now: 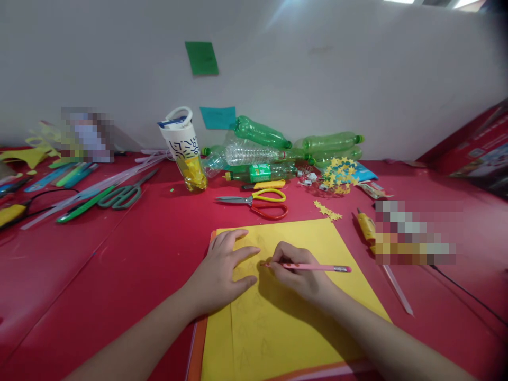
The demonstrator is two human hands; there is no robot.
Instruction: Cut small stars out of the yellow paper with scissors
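My right hand (299,272) grips a pink pencil (317,267) with a pink eraser end, its tip down at the yellow paper (293,328). Faint pencil outlines, some of them star-like, run down the left part of that sheet. Spread flat on the paper's left side, my left hand (228,270) has its fingers apart and holds nothing. Orange and pink sheets show beneath the yellow one. Beyond the paper lie scissors (257,201) with one yellow and one red handle, and a small strip of yellow paper stars (327,210).
Green and clear plastic bottles (262,135) are piled against the wall, beside a white patterned cup (180,143). A yellow glue gun (367,227) lies right, its cord trailing. Green-handled scissors (121,196), a green cutter (85,206) and pens (71,174) lie left on the red table (119,286).
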